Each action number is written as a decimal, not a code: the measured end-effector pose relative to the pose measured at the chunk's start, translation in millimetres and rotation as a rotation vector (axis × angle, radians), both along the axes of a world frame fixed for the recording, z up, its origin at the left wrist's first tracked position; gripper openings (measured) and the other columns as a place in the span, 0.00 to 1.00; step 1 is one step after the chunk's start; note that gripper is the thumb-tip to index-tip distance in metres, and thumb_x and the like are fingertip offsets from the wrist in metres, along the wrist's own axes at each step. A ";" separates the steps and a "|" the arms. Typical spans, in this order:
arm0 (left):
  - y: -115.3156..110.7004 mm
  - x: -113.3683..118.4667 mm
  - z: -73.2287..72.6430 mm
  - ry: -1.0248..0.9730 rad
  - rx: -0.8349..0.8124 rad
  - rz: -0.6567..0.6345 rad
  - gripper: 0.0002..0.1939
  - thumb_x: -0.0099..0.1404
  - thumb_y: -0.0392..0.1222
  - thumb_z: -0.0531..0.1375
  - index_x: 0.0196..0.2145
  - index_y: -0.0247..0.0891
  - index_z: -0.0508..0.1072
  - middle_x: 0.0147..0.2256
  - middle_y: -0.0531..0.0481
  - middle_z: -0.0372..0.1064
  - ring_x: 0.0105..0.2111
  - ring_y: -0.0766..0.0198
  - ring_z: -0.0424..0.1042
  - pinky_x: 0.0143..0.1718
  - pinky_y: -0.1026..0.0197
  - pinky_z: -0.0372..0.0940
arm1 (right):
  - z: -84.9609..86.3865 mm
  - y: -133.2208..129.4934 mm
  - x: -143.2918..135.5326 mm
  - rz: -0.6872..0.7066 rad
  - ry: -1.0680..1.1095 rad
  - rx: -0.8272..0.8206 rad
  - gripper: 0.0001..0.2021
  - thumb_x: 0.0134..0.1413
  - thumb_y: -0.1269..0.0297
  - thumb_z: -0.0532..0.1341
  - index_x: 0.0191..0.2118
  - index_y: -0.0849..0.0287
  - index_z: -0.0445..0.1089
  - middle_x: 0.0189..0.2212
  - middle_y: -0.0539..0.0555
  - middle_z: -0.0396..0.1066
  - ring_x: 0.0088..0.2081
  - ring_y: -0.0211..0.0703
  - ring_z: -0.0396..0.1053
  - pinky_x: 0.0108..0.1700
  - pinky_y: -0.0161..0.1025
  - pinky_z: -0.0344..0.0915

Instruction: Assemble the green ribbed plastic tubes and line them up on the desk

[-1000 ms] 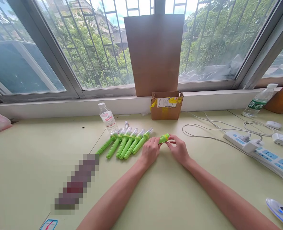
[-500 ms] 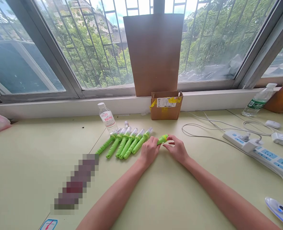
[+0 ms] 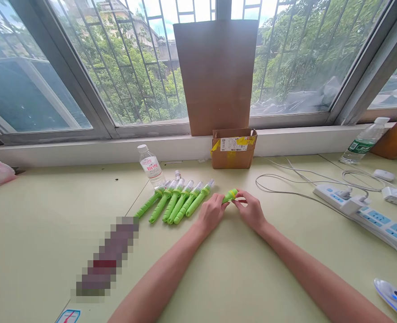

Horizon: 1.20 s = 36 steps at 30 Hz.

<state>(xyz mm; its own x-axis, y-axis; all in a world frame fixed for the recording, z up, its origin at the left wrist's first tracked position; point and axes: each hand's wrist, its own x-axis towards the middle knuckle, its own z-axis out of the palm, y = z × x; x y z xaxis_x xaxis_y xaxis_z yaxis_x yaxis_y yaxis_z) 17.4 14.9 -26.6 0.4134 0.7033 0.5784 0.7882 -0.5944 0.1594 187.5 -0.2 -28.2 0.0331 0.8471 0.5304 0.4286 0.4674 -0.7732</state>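
Observation:
My left hand [image 3: 213, 210] is closed around a green stick-like piece [image 3: 230, 195] with a yellow band near its end. Thumb and fingers of my right hand [image 3: 250, 210] pinch together at the banded end of that same piece; exactly what they grip there is too small to tell. To the left of my hands, several green sticks with clear tips [image 3: 181, 204] lie side by side on the pale green table [image 3: 252, 282]. No clear tip shows on the piece in my hands.
Behind the sticks stands a water bottle [image 3: 150, 167]. An open cardboard box [image 3: 232, 154] is by the window wall. At right are a power strip [image 3: 369, 215] with cables, another bottle [image 3: 361, 142] and a white device [image 3: 393, 298]. A blurred dark patch [image 3: 109, 255] lies left.
The fingertips of my right hand have come together at the banded end of the green piece. That piece has shifted slightly to the right, with my left hand still round it.

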 end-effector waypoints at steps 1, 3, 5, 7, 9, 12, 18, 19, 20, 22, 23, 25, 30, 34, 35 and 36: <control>0.3 -0.3 -0.4 -0.008 -0.007 0.005 0.07 0.65 0.44 0.55 0.38 0.39 0.65 0.34 0.50 0.66 0.27 0.67 0.67 0.23 0.64 0.59 | -0.3 0.2 0.1 0.000 0.002 -0.002 0.09 0.54 0.56 0.58 0.35 0.56 0.68 0.40 0.56 0.73 0.47 0.50 0.70 0.41 0.49 0.73; 1.4 -0.6 -1.7 -0.026 -0.015 0.028 0.06 0.63 0.42 0.57 0.38 0.41 0.65 0.36 0.50 0.66 0.27 0.68 0.66 0.22 0.64 0.59 | -0.5 0.5 0.2 -0.003 0.006 -0.003 0.09 0.54 0.56 0.59 0.34 0.56 0.68 0.41 0.56 0.73 0.46 0.50 0.70 0.41 0.49 0.73; 2.3 -0.3 -3.4 -0.032 -0.005 0.056 0.05 0.62 0.41 0.58 0.35 0.40 0.66 0.36 0.50 0.65 0.26 0.68 0.66 0.22 0.65 0.58 | 0.0 0.2 -0.2 -0.003 0.006 -0.003 0.09 0.54 0.56 0.59 0.34 0.56 0.68 0.40 0.55 0.73 0.46 0.50 0.70 0.41 0.49 0.73; 2.4 0.4 -4.7 -0.025 0.023 0.076 0.04 0.63 0.42 0.57 0.34 0.40 0.66 0.33 0.50 0.65 0.25 0.68 0.65 0.21 0.64 0.57 | 1.1 -0.4 -0.7 0.001 0.003 0.001 0.09 0.54 0.56 0.58 0.35 0.56 0.68 0.38 0.55 0.73 0.47 0.50 0.70 0.41 0.48 0.73; 1.7 1.2 -5.0 -0.019 0.057 0.088 0.05 0.64 0.43 0.56 0.33 0.39 0.67 0.31 0.50 0.66 0.25 0.67 0.65 0.21 0.64 0.56 | 2.3 -1.1 -1.1 0.003 0.000 0.007 0.09 0.54 0.56 0.58 0.35 0.56 0.68 0.37 0.55 0.73 0.48 0.50 0.69 0.41 0.48 0.73; -0.4 2.0 -3.6 -0.011 0.098 0.076 0.07 0.65 0.44 0.55 0.33 0.39 0.67 0.28 0.50 0.66 0.27 0.66 0.67 0.24 0.63 0.57 | 3.5 -1.5 -1.4 -0.003 -0.001 0.017 0.09 0.54 0.56 0.58 0.36 0.56 0.68 0.39 0.56 0.73 0.48 0.51 0.69 0.41 0.49 0.73; -2.9 2.5 0.4 0.007 0.091 0.060 0.09 0.66 0.45 0.53 0.34 0.38 0.68 0.28 0.49 0.67 0.28 0.65 0.68 0.25 0.63 0.58 | 2.7 -0.3 -1.1 -0.008 -0.009 0.023 0.09 0.53 0.57 0.58 0.37 0.56 0.68 0.41 0.56 0.73 0.48 0.52 0.69 0.41 0.50 0.73; -3.2 2.6 0.8 0.009 0.085 0.059 0.09 0.66 0.45 0.53 0.34 0.38 0.68 0.28 0.49 0.67 0.28 0.65 0.68 0.24 0.63 0.58 | 2.3 -0.1 -1.1 -0.008 -0.008 0.024 0.09 0.54 0.58 0.58 0.37 0.56 0.68 0.41 0.56 0.73 0.48 0.52 0.69 0.41 0.50 0.73; -3.4 2.5 1.0 0.012 0.077 0.056 0.09 0.66 0.45 0.53 0.34 0.38 0.67 0.28 0.49 0.67 0.28 0.65 0.68 0.24 0.63 0.57 | 1.9 0.0 -1.1 -0.007 -0.009 0.025 0.09 0.54 0.58 0.57 0.38 0.56 0.67 0.41 0.56 0.73 0.48 0.51 0.69 0.41 0.50 0.73; -3.3 2.2 0.9 0.020 0.052 0.041 0.08 0.67 0.44 0.52 0.36 0.38 0.67 0.29 0.50 0.68 0.27 0.65 0.68 0.23 0.63 0.57 | 1.0 0.0 -1.3 -0.005 -0.012 0.025 0.08 0.55 0.59 0.57 0.38 0.55 0.67 0.41 0.56 0.73 0.48 0.51 0.69 0.41 0.50 0.73; -3.0 2.0 0.5 0.025 0.037 0.033 0.08 0.66 0.44 0.53 0.37 0.39 0.67 0.29 0.50 0.68 0.27 0.65 0.68 0.23 0.63 0.57 | 0.7 0.0 -1.4 -0.002 -0.014 0.023 0.08 0.55 0.59 0.57 0.38 0.55 0.67 0.40 0.55 0.73 0.48 0.50 0.69 0.42 0.49 0.73; -1.9 1.2 -0.7 0.032 0.013 0.026 0.07 0.65 0.44 0.54 0.38 0.39 0.66 0.31 0.50 0.68 0.28 0.65 0.68 0.24 0.64 0.58 | 0.2 -0.3 -1.6 0.004 -0.016 0.020 0.07 0.55 0.59 0.57 0.36 0.55 0.67 0.40 0.55 0.73 0.48 0.50 0.69 0.42 0.48 0.73; 0.8 1.1 -4.2 0.030 0.028 0.065 0.06 0.62 0.38 0.57 0.38 0.39 0.66 0.34 0.50 0.67 0.27 0.66 0.67 0.23 0.64 0.58 | 0.2 -1.0 -2.3 0.005 -0.010 0.035 0.08 0.56 0.58 0.56 0.36 0.55 0.67 0.38 0.55 0.73 0.49 0.51 0.69 0.41 0.49 0.74; -1.0 3.4 -3.6 0.028 0.075 0.117 0.03 0.63 0.40 0.55 0.34 0.39 0.67 0.30 0.50 0.66 0.25 0.66 0.66 0.21 0.63 0.56 | 0.7 -1.1 -2.9 -0.004 -0.003 0.040 0.08 0.56 0.58 0.57 0.37 0.56 0.68 0.40 0.55 0.72 0.47 0.50 0.70 0.41 0.49 0.74; -1.8 3.9 -2.9 0.026 0.084 0.119 0.05 0.64 0.41 0.55 0.33 0.39 0.67 0.29 0.50 0.66 0.25 0.66 0.66 0.21 0.63 0.56 | 1.0 -1.2 -3.0 -0.008 0.000 0.039 0.09 0.55 0.58 0.57 0.37 0.56 0.68 0.40 0.55 0.72 0.46 0.50 0.70 0.41 0.49 0.74; -2.6 4.4 -2.2 0.025 0.091 0.115 0.06 0.64 0.43 0.55 0.33 0.39 0.67 0.29 0.50 0.66 0.25 0.66 0.66 0.22 0.63 0.56 | 1.4 -1.2 -3.1 -0.010 0.003 0.037 0.09 0.55 0.58 0.57 0.38 0.56 0.68 0.39 0.56 0.72 0.45 0.49 0.70 0.41 0.48 0.74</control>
